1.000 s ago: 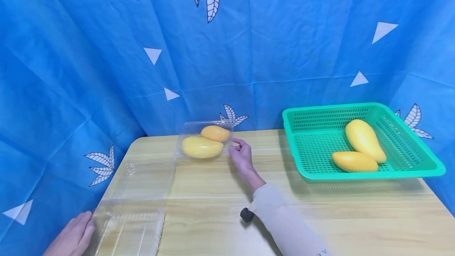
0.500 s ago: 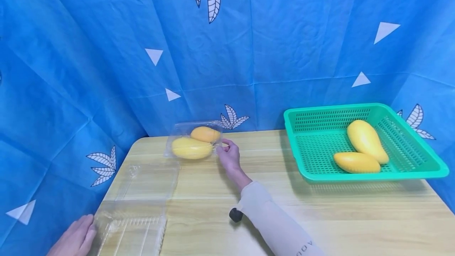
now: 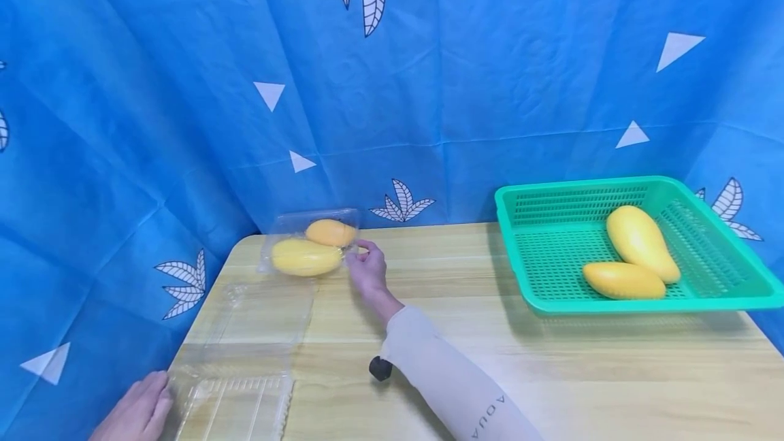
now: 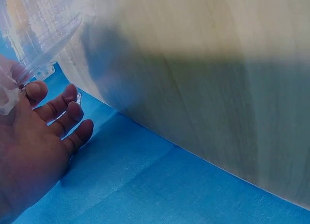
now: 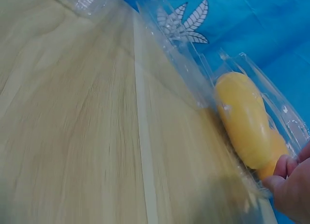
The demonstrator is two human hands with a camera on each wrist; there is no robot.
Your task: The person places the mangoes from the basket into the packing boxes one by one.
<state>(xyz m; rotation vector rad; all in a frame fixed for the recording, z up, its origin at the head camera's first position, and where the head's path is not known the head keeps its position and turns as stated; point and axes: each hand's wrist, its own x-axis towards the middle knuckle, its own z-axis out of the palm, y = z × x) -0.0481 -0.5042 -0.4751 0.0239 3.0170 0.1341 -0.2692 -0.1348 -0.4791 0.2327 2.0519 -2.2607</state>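
Note:
My right hand (image 3: pixel 369 274) pinches the right edge of a clear plastic clamshell box (image 3: pixel 283 224) near the table's back left. Inside lie two mangoes, a yellow one (image 3: pixel 306 257) in front and an orange one (image 3: pixel 331 232) behind. In the right wrist view, thumb and fingertips of that hand (image 5: pixel 295 190) meet at the box's end. At the front left, my left hand (image 3: pixel 137 408) holds the edge of a second clear clamshell (image 3: pixel 235 407), which lies unfolded with its lid (image 3: pixel 263 312) flat toward the back. The left wrist view shows the plastic (image 4: pixel 43 30) between thumb and index finger.
A green perforated basket (image 3: pixel 533 223) stands at the back right, with two more mangoes inside, a larger one (image 3: pixel 640 240) and a smaller one (image 3: pixel 623 281). Blue patterned cloth (image 3: pixel 478 73) hangs behind and left of the wooden table (image 3: pixel 551 380).
The right hand has slid the mango-filled clamshell left along the back of the table. The left hand and the unfolded clamshell stay about where they were.

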